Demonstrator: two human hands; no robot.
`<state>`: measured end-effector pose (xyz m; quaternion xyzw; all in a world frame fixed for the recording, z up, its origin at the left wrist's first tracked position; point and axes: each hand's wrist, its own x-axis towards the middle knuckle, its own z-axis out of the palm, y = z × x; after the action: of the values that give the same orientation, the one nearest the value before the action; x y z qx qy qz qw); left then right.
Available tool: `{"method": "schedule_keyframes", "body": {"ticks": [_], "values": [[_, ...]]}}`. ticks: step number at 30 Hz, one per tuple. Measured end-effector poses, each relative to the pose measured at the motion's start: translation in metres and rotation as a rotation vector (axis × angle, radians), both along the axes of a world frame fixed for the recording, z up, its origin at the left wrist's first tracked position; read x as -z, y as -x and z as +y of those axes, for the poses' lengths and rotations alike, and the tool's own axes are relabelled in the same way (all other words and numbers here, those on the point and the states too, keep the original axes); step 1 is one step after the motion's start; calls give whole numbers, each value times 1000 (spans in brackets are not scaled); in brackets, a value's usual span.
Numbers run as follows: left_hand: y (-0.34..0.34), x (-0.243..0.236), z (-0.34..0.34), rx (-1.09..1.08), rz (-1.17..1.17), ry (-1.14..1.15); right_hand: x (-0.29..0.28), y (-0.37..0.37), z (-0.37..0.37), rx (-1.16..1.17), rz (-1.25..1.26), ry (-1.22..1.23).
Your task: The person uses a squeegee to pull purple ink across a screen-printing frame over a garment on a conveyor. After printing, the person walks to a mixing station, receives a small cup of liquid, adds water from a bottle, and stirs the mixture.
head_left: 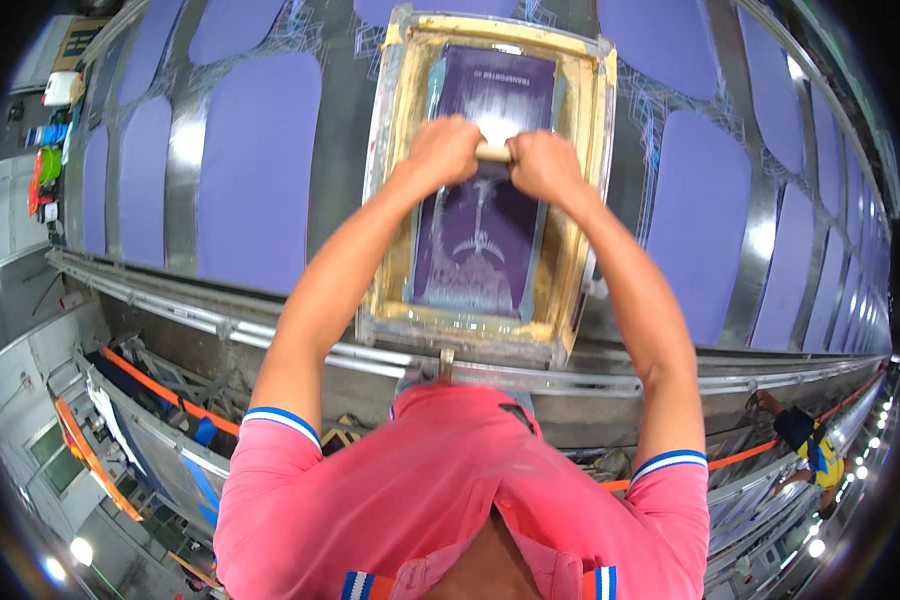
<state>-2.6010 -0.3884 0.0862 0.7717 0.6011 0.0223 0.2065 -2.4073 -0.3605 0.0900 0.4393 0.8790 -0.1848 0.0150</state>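
Both my hands are closed around the pale handle of a squeegee [494, 152]. My left hand [444, 152] grips its left end and my right hand [547, 164] its right end; the blade below is mostly hidden. The squeegee is over the upper half of a screen printing frame [602, 140], whose border is yellowish and stained. Inside the border, the mesh [470, 215] has a dark purple rectangular area with wet, whitish streaks on the part nearer me. Small lettering shows near its far end. The frame rests on a long dark printing table [345, 150].
Lilac fabric pieces [255, 180] lie flat in rows on both sides, with more pieces [700, 220] to the right. A metal rail [220, 325] runs along the table's near edge. Another person [820, 455] in yellow and blue is at far right. Containers [62, 90] stand far left.
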Motion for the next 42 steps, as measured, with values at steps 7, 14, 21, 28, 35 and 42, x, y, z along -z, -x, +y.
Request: {"method": "schedule_keyframes", "body": {"ticks": [7, 14, 21, 28, 35, 42], "values": [[4, -1, 198, -43, 77, -46, 10, 11, 204, 36, -63, -39], [7, 16, 179, -1, 89, -171, 21, 11, 172, 24, -14, -89], [-15, 9, -43, -27, -31, -22, 9, -8, -40, -28, 81, -57], [-45, -11, -244, -56, -115, 34, -6, -35, -232, -55, 136, 82], [-44, 6, -276, -142, -119, 24, -12, -107, -156, 504, 341, -254], [-51, 0, -277, -117, -93, -28, 81, -168, -111, 782, 438, -137]]}}
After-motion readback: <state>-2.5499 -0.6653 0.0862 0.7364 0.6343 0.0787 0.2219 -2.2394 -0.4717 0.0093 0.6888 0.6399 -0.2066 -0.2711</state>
